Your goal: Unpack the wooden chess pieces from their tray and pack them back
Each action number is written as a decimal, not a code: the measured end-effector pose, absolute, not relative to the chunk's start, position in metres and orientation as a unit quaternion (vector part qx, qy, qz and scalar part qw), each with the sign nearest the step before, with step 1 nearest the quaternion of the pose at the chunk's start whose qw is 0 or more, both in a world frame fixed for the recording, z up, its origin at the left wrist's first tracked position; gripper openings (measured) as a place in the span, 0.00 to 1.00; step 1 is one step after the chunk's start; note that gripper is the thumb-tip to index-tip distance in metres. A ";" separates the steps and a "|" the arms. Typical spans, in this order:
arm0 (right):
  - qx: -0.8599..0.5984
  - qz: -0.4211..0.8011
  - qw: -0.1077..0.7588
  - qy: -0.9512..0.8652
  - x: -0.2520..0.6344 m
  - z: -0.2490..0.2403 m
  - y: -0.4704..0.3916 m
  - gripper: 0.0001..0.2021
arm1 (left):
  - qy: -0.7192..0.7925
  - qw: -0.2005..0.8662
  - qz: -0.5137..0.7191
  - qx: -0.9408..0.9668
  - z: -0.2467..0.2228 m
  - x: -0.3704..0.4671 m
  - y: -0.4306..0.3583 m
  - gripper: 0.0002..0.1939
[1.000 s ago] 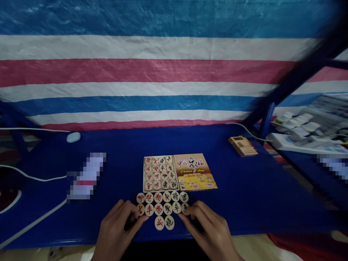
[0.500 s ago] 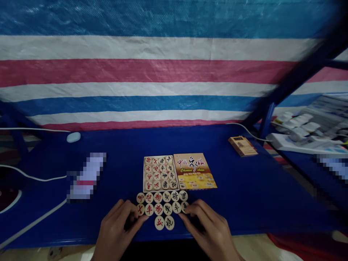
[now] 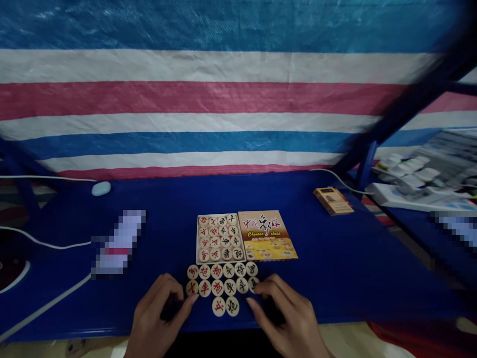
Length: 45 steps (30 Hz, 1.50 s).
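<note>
Several round chess pieces (image 3: 217,287) lie face up in two rows, with two more pieces (image 3: 225,306) below them. Red characters are on the left, black on the right. Behind stands a white box (image 3: 197,238) filled with pieces, and its printed lid (image 3: 266,233) touches its right side. My left hand (image 3: 160,313) is open at the left end of the lower row, thumb tip by the red end piece. At the right end, my right hand (image 3: 286,313) is open, its index fingertip at the black end piece (image 3: 253,284) and its thumb apart.
A blurred-out phone-like object (image 3: 121,241) and a pale rounded item (image 3: 101,188) lie on the left of the blue table (image 3: 167,199). A small tan box (image 3: 333,201) sits back right. Beyond the frame post, a power strip (image 3: 410,198) holds plugs.
My left thumb has drawn back a little from the row, and its fingers have left the red end piece. My right thumb has shifted slightly; the pieces keep their arrangement.
</note>
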State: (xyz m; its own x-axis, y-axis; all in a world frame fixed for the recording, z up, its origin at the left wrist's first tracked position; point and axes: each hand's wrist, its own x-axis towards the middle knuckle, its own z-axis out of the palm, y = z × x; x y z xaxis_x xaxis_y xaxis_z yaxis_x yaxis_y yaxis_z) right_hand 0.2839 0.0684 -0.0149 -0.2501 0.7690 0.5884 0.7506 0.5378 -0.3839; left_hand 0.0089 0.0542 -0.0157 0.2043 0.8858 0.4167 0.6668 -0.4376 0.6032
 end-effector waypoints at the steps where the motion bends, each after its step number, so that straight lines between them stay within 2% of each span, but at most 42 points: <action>1: -0.480 0.009 0.380 -0.791 0.283 -0.012 0.072 0.11 | 0.510 0.152 0.384 0.754 -0.013 0.009 0.055 0.10; 6: -0.482 0.011 0.381 -0.789 0.277 0.005 0.087 0.10 | 0.532 0.124 0.421 0.725 0.003 0.019 0.080 0.03; 8: -0.492 0.029 0.380 -0.783 0.273 0.013 0.096 0.09 | 0.549 0.098 0.413 0.720 0.009 0.027 0.100 0.06; 11: -0.518 0.048 0.365 -0.772 0.265 0.023 0.119 0.10 | 0.560 0.055 0.334 0.756 0.015 0.041 0.129 0.09; 16: -0.521 0.004 0.279 -0.806 0.251 0.018 0.152 0.16 | 0.580 -0.006 0.241 0.778 0.014 0.059 0.152 0.11; 18: -0.520 0.001 0.266 -0.812 0.249 0.013 0.153 0.15 | 0.579 -0.011 0.242 0.778 0.012 0.062 0.152 0.10; 24: -0.507 0.014 0.296 -0.809 0.254 0.007 0.146 0.16 | 0.577 0.026 0.248 0.778 0.011 0.061 0.151 0.04; 29: -0.528 -0.007 0.278 -0.803 0.257 0.007 0.150 0.13 | 0.572 0.028 0.250 0.780 0.014 0.062 0.152 0.05; 32: -0.526 0.013 0.315 -0.790 0.256 0.010 0.146 0.11 | 0.550 0.037 0.306 0.777 0.015 0.060 0.142 0.06; 37: -0.485 0.061 0.433 -0.757 0.264 0.014 0.101 0.09 | 0.467 0.055 0.388 0.793 0.008 0.043 0.089 0.13; 40: -0.454 0.075 0.429 -0.778 0.276 0.006 0.062 0.12 | 0.443 0.023 0.392 0.806 -0.007 0.030 0.052 0.16; 45: -0.389 0.007 0.401 -0.829 0.294 -0.020 0.027 0.11 | 0.469 -0.021 0.407 0.783 -0.040 0.021 0.020 0.15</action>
